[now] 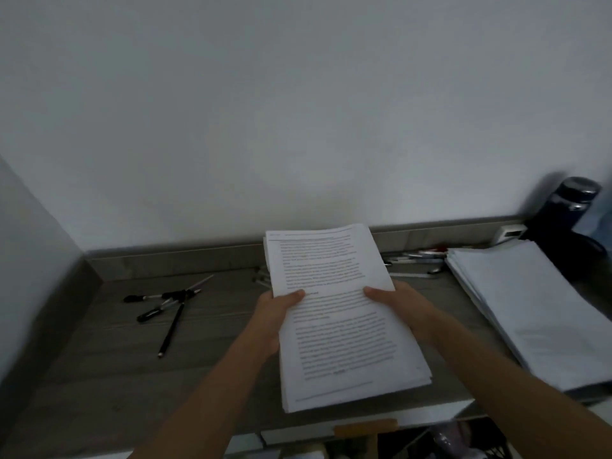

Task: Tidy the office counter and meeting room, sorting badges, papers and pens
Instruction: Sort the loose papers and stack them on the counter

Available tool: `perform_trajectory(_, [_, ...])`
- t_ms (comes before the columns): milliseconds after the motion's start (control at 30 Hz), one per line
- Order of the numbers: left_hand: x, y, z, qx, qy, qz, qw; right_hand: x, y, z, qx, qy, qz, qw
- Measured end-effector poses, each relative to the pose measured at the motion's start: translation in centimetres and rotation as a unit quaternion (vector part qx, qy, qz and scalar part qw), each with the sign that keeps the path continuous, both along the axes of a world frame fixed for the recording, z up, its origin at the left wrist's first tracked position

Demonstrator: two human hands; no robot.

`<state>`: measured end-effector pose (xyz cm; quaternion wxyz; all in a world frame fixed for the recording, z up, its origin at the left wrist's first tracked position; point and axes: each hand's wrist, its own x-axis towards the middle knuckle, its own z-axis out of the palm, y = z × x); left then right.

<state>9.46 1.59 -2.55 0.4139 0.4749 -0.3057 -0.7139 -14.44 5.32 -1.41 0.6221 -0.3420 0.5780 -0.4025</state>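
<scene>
— Where are we with the tidying?

— Partway, I'd judge. I've got a sheaf of printed papers (334, 313) held up off the surface (99, 342), pinched on both sides: my left hand (276, 313) is closed on its left edge with the thumb on top, and my right hand (397, 304) is closed on the right edge the same way. The edges look roughly squared, a few sheets staggered at the bottom.

— And the rest of the paper?

— A second stack (530, 313) lies just right of my right hand, face-down or blank, fanned a little at its near edge. That pile reads as the sorted one, so I'd guess the sheaf in my hands goes there next.

— Pens?

— Not done. A loose cluster of black pens (162, 303) lies crossed over one another well to the left of my left hand. More pens and markers (417, 260) are strewn beyond my right hand, against the back edge; the blur keeps me from counting them.

— Badges?

— None I can see here. A dark bottle (569, 210) stands far right, past the stack.
</scene>
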Motion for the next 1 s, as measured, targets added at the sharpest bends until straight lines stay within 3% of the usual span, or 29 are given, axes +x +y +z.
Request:
perform_trajectory(133, [-9.3, 1.5, -1.0, 0.021, -0.011, -0.028, 0.999, -8.9, 2.9, 0.4, 0.008, 0.044, -0.034, 0.998])
perform_trajectory(333, [-23.0, 4.2, -1.9, 0.001, -0.115, -0.092, 0.989, -24.1, 5.5, 0.7, 0.037, 0.089, -0.050, 0.994])
perform_trajectory(500, [-32.9, 5.9, -2.4, -0.025, -0.122, -0.105, 0.987, -34.2, 5.8, 0.3, 0.029, 0.129, -0.066, 0.989])
perform_trajectory(667, [-39.1, 6.0, -3.3, -0.039, -0.141, -0.098, 0.984, -40.4, 4.8, -1.7, 0.006, 0.224, -0.088, 0.971])
perform_trajectory(767, [-40.9, 6.1, -4.4, -0.050, -0.160, -0.118, 0.979, -42.1, 4.3, -3.9, 0.014, 0.316, -0.049, 0.947])
perform_trajectory(833, [-41.1, 5.9, -5.3, -0.083, -0.205, -0.129, 0.967, -42.6, 4.4, -5.3, 0.036, 0.436, -0.014, 0.899])
perform_trajectory(900, [-41.2, 5.3, -6.7, -0.130, -0.272, -0.148, 0.942, -43.1, 4.6, -6.5, 0.057, 0.493, -0.022, 0.868])
perform_trajectory(1000, [-41.4, 5.0, -7.4, -0.162, -0.341, -0.211, 0.902, -43.3, 4.2, -7.0, 0.088, 0.418, -0.062, 0.902])
